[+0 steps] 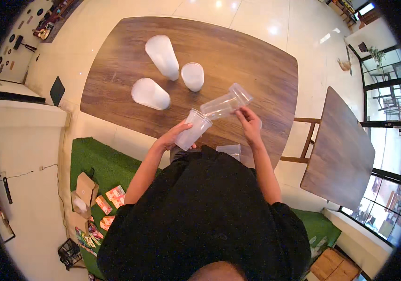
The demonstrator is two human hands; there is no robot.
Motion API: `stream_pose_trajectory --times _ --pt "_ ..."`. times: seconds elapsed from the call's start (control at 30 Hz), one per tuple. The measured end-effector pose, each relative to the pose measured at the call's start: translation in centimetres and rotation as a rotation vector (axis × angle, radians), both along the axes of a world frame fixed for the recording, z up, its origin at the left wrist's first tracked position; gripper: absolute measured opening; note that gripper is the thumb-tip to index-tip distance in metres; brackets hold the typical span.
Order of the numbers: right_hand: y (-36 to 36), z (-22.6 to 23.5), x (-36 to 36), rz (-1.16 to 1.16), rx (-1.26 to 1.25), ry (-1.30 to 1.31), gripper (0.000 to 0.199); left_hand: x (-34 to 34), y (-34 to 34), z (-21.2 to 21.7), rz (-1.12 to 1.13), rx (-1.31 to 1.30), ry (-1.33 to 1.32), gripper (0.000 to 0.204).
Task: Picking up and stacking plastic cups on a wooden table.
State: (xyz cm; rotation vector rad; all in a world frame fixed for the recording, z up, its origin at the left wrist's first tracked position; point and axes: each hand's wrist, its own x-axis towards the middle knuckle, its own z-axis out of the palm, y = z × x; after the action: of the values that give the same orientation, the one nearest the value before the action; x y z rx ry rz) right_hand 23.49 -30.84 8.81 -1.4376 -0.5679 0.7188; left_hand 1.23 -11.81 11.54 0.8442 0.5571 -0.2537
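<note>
My left hand (169, 136) is wrapped round a translucent plastic cup (194, 130), tilted with its rim up and to the right. In my right hand (249, 124) are clear plastic cups (221, 106), pinched at the side, one seemingly nested partway in another. Their lower left end meets or nearly meets the rim of the left cup; whether they touch I cannot tell. Farther off on the table stand a tall white stack of cups (162, 55), a second white stack (150, 93) and a shorter one (193, 76). Close to my body sits another clear cup (229, 151), partly hidden by my shirt.
The brown wooden table (252, 51) has rounded corners. A green bench (92, 154) behind it holds an open cardboard box (87, 188) and several orange packets (115, 193). To the right is a second wooden table (343, 145) with a wooden frame beside it.
</note>
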Motion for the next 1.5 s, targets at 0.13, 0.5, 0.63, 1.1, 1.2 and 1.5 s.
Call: stream_pose_trajectory --times 0.13,0.5,0.63,1.1,1.2,1.5 --pt "-0.7 1.1 -0.6 0.265 -0.013 0.015 0.026 0.7 -0.3 0.0 -0.107 -0.065 -0.055 0.061" --pt "-0.9 1.2 -2.2 0.854 -0.177 0.185 0.033 0.3 -1.3 -1.3 -0.292 0.128 -0.058 0.063" --pt "-1.2 0.2 -2.7 0.846 -0.234 0.214 0.034 0.4 -0.9 -1.2 -0.35 0.129 -0.001 0.063" --pt "-9.6 -6.9 -3.8 0.238 -1.032 -0.405 0.045 -0.9 -1.1 -2.0 0.092 0.142 0.064 0.059" --pt "-8.9 -6.4 -4.9 0.274 -0.96 -0.315 0.039 -0.5 -1.1 -1.8 0.037 0.124 0.063 0.059" --pt "-4.2 1.0 -0.7 -0.45 -0.049 -0.202 0.018 0.5 -1.7 0.2 0.018 0.136 0.041 0.059"
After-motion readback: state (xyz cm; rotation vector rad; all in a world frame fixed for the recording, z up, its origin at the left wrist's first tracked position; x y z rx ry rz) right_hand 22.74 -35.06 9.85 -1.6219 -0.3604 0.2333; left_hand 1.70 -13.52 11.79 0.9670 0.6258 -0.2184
